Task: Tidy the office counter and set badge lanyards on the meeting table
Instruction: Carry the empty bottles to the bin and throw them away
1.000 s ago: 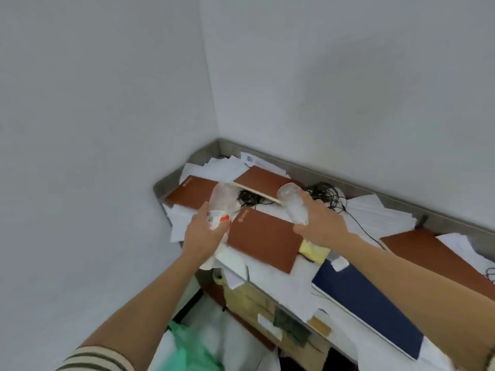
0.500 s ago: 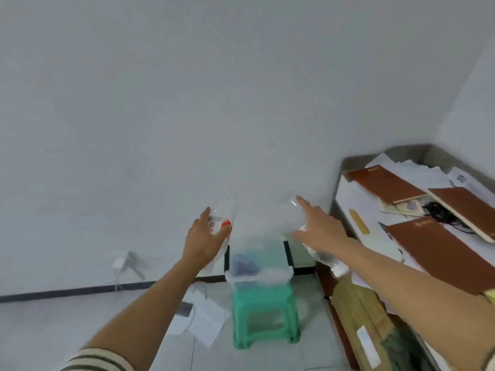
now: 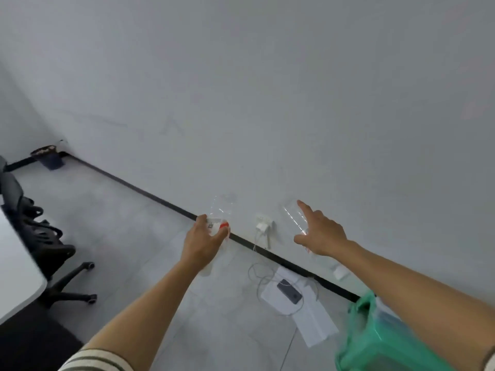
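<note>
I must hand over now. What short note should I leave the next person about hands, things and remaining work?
Left hand grips the labelled bottle. Right hand grips the plain bottle, forefinger straight. Both bottles are in the air above the floor.
Done: two bottles in hand.
Left: put them away, tidy the counter, set out lanyards; counter and lanyards are not in view.

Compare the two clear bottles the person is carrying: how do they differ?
The left bottle carries a white label with a red patch; the right bottle shows no label. The left hand wraps its fingers round the left bottle's label band, while the right hand holds the right bottle with its index finger stretched along it. Both are see-through plastic, look empty, and are held out at similar height.
</note>
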The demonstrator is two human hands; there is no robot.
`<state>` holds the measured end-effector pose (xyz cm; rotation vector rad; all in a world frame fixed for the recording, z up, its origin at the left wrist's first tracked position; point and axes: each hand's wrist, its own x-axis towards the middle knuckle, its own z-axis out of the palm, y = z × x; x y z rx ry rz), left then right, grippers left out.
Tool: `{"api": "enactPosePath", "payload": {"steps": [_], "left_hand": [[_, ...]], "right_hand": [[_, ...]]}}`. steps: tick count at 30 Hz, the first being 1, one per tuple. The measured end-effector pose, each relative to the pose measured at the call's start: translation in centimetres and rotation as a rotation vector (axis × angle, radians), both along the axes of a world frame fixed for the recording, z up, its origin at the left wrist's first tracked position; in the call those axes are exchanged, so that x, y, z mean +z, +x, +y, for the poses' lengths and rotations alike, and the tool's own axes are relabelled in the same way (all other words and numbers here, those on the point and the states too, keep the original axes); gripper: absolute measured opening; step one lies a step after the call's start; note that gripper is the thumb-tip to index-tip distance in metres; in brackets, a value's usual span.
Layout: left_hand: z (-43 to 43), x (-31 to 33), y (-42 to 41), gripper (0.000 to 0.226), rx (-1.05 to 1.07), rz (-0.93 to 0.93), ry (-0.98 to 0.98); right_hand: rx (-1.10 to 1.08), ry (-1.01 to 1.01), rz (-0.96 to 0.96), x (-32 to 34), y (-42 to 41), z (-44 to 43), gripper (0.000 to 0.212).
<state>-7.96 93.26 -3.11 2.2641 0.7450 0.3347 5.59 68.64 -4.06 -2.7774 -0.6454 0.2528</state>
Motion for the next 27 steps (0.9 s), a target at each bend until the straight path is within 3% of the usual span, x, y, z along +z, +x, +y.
{"api": "enactPosePath", "payload": {"steps": [11, 27], "left_hand": [[21.0, -4.1, -8.4, 0.048, 0.413, 0.048, -0.072], [52.8, -3.9, -2.8, 0.045, 0.744, 0.045, -0.102]], "right_hand": [[0.383, -0.041, 0.038, -3.0, 0.7, 27.8, 0.093], [0.751, -0.033, 0.042, -1.7, 11.3, 70.7, 0.093]]}}
